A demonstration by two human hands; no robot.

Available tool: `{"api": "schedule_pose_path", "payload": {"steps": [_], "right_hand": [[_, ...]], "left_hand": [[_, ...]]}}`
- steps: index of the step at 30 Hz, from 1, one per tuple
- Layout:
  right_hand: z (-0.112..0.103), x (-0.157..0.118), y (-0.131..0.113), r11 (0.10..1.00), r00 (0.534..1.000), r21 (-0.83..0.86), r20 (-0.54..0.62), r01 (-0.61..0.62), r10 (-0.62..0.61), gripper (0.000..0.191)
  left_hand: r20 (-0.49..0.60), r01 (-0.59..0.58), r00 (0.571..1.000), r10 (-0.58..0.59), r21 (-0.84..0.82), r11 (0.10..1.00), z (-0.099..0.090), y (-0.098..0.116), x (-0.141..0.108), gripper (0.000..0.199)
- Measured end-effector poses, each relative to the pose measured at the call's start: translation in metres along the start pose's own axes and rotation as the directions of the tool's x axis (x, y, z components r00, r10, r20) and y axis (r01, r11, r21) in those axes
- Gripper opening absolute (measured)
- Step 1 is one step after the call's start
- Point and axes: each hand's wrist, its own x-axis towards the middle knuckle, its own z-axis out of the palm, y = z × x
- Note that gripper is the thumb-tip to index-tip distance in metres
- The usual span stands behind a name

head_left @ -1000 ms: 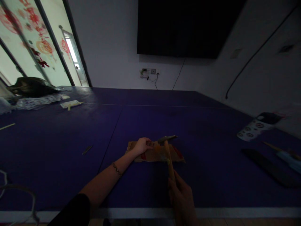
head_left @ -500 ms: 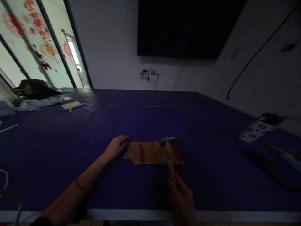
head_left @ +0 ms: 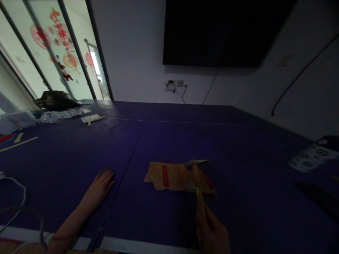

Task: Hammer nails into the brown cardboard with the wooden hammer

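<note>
My right hand (head_left: 212, 229) is closed around the wooden handle of a hammer (head_left: 198, 183). Its narrow metal head lies crosswise at the top, over a torn piece of brown cardboard (head_left: 172, 176) with red printed bands. An orange spot shows on the cardboard beside the handle. To the left, my left hand (head_left: 96, 190) is stretched out low over the table, fingers extended. Its fingertips are at a small dark slim object (head_left: 106, 168), partly covered and too dim to identify.
The purple-blue table (head_left: 148, 141) has a seam running across it. White cables (head_left: 19, 208) lie at the left edge. A patterned white case (head_left: 312, 155) and a long black object (head_left: 317, 197) are at right. Far left are a dark bag (head_left: 57, 100) and a white packet (head_left: 91, 118).
My left hand has moved from the cardboard's left edge leftward to the small dark object. The right hand keeps its hold on the hammer. The view has turned slightly left.
</note>
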Motion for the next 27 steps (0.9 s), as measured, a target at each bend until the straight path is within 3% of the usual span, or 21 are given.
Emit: {"api": "schedule_pose_path", "payload": {"steps": [4, 13, 27], "right_hand": [[0.001, -0.001, 0.0, 0.999, 0.999, 0.018, -0.029, -0.031, 0.032, 0.081], [-0.005, 0.001, 0.0, 0.995, 0.994, -0.022, -0.032, -0.101, 0.1, 0.09], [-0.006, 0.004, 0.006, 0.994, 0.994, -0.008, 0.003, -0.111, 0.111, 0.09]], "left_hand": [[-0.09, 0.044, 0.995, -0.047, -0.037, 0.998, 0.004, -0.001, 0.001, 0.045], [-0.12, 0.07, 0.989, -0.09, -0.163, 0.984, -0.001, 0.004, -0.003, 0.043], [-0.058, -0.009, 0.998, 0.0, -0.167, 0.986, -0.016, 0.003, -0.002, 0.039]]}}
